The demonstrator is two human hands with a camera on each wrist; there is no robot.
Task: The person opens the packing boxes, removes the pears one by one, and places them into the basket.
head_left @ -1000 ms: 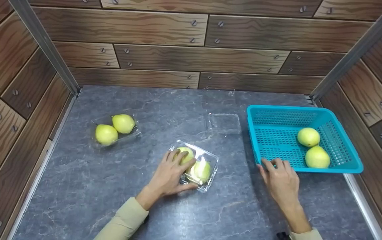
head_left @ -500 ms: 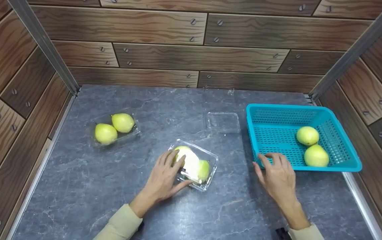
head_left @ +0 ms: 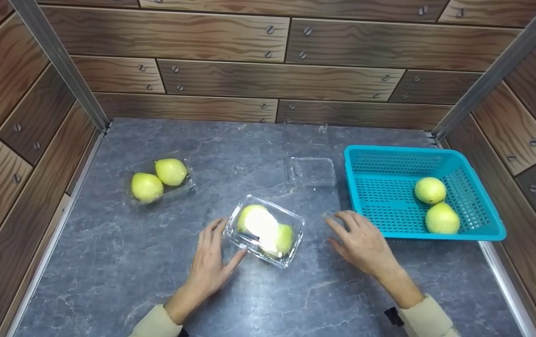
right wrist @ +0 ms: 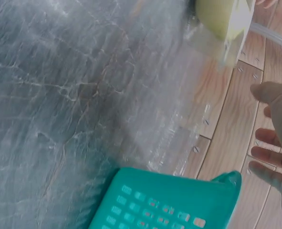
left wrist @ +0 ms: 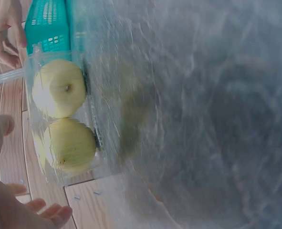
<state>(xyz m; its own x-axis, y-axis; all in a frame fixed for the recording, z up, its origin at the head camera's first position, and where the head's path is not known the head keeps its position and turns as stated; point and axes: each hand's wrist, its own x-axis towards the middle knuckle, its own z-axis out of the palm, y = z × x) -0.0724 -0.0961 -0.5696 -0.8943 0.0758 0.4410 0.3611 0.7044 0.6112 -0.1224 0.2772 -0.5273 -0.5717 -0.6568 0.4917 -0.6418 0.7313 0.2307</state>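
A clear plastic clamshell box [head_left: 296, 219] with its lid down holds two yellow-green pears [left wrist: 59, 88] at the middle of the table; glare covers part of them in the head view. My left hand [head_left: 209, 264] is just off the box's left side, fingers spread and holding nothing. On the other side, between the box and the teal basket [head_left: 471, 168], my right hand [head_left: 361, 243] hovers with loosely bent fingers and nothing in them. Two more pears [head_left: 442, 218] lie at the basket's right end.
At the left, a clear container [head_left: 186, 187] carries two pears [head_left: 147, 187]. An open clear clamshell [head_left: 312, 171] lies behind the middle box, near the basket. Wood-patterned walls [head_left: 221, 77] close off the back and both sides.
My left hand has come off the box and drawn back to the left. My right hand has left the basket's front rim and moved left toward the box.
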